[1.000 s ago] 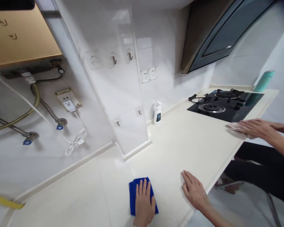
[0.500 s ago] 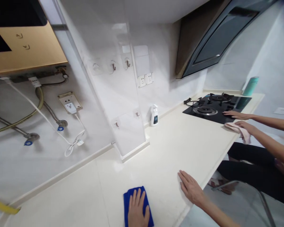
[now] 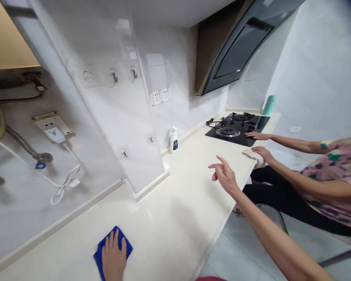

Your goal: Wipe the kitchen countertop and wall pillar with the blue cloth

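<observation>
Head view: right hand [image 3: 226, 175] seemingly lifted off countertop [image 3: 175, 187].

Left hand [image 3: 114, 257]: flat on a blue cloth [image 3: 98, 253] on the surface [image 3: 169, 218].
Right hand [image 3: 226, 176]: raised over the surface, index finger extended.
Co-worker [image 3: 330, 175]: 1 hand [image 3: 261, 153] on a pink cloth [image 3: 249, 153], 1 hand [image 3: 256, 136] at a black gas hob [image 3: 236, 140].
</observation>
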### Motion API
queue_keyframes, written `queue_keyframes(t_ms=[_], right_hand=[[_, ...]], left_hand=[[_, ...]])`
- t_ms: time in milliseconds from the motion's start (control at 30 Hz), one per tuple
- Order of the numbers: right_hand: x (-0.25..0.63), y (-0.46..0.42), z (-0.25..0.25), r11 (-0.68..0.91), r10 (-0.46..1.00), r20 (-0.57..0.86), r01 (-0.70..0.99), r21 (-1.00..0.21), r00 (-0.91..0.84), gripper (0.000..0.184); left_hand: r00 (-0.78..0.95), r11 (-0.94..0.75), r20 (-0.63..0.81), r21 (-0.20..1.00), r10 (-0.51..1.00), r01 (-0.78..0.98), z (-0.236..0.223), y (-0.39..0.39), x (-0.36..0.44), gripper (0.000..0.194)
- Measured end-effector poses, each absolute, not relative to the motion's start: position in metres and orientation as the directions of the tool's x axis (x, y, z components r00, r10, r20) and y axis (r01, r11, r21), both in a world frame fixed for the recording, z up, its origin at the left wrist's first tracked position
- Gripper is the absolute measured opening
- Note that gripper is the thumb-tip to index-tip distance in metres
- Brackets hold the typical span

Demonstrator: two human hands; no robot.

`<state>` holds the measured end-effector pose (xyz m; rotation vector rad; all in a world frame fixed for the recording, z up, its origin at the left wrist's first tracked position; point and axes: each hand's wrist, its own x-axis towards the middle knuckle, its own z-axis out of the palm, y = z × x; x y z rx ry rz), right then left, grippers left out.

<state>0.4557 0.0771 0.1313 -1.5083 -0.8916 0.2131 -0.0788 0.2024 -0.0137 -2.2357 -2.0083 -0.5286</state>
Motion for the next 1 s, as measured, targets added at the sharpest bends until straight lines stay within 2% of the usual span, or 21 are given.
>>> queue_keyframes(t_ms=[67, 167, 300, 400, 533, 700, 800, 900, 1000], right_hand=[[0.465, 0.082, 0.124, -0.045, 0.673, 0.211, 0.324, -0.945, 0.709, 0.062], [0.464, 0.083, 0.087, -0.288, 0.688, -0.081, 0.170, -0.942, 0.721, 0.063], [0.446, 0.079, 0.035, -0.427, 0.657, -0.254, 0.072, -0.902, 0.709, 0.068], [0.437, 0.081, 0.019, -0.471, 0.641, -0.307, 0.044, -0.881, 0.704, 0.073], [0.446, 0.096, 0.034, -0.411, 0.661, -0.240, 0.075, -0.909, 0.711, 0.073], [0.455, 0.108, 0.085, -0.188, 0.700, 0.011, 0.199, -0.962, 0.714, 0.067], [0.447, 0.105, 0.099, -0.041, 0.701, 0.182, 0.294, -0.955, 0.689, 0.062], [0.428, 0.098, 0.076, 0.022, 0.702, 0.279, 0.372, -0.928, 0.655, 0.060], [0.402, 0.084, 0.023, -0.026, 0.755, 0.235, 0.386, -0.922, 0.613, 0.056]], left_hand=[[0.070, -0.124, 0.332, 0.144, 0.941, 0.982, -0.013, 0.199, -0.075, 0.060], [0.050, -0.104, 0.320, 0.152, 0.946, 0.983, -0.015, 0.197, -0.075, 0.060], [0.039, -0.099, 0.290, 0.196, 0.956, 0.976, -0.020, 0.204, -0.078, 0.058], [0.024, -0.087, 0.271, 0.221, 0.962, 0.971, -0.018, 0.213, -0.079, 0.058], [-0.021, -0.038, 0.228, 0.252, 0.973, 0.967, -0.011, 0.221, -0.076, 0.060], [-0.014, -0.041, 0.267, 0.201, 0.964, 0.979, -0.014, 0.218, -0.076, 0.058], [0.018, -0.066, 0.304, 0.148, 0.952, 0.987, -0.016, 0.214, -0.078, 0.056], [0.017, -0.063, 0.313, 0.137, 0.950, 0.989, -0.015, 0.211, -0.076, 0.055], [-0.047, 0.001, 0.281, 0.161, 0.959, 0.987, -0.010, 0.204, -0.072, 0.056]])
